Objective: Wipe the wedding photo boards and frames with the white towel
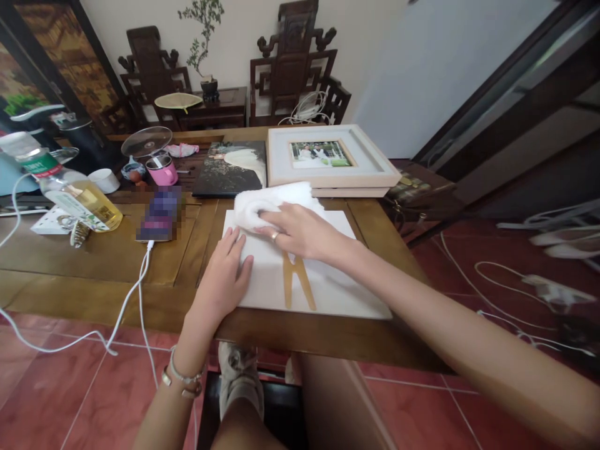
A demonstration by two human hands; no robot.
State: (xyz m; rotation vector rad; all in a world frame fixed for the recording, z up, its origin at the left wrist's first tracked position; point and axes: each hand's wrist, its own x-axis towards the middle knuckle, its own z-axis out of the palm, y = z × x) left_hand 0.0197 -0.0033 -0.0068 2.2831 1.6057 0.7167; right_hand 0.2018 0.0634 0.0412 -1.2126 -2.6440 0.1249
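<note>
A white cloth (276, 199), folded and fluffy like a small towel, is bunched under my right hand (300, 230), whose fingers are closed on it. The cloth presses on the upper part of a flat white board (344, 281) lying at the table's front edge. A tan, two-legged shape (300, 284) shows on the board below my right hand; its top is hidden. My left hand (224, 272) rests flat on the board's left edge, fingers stretched out and holding nothing.
Behind the board are a framed photo in a pale box frame (375, 156) and a dark picture panel (204, 172). To the left on the wooden table (187, 259) are a plugged-in phone (160, 212), a pink mug (162, 172) and a tilted bottle (87, 197). White cables hang over the front edge.
</note>
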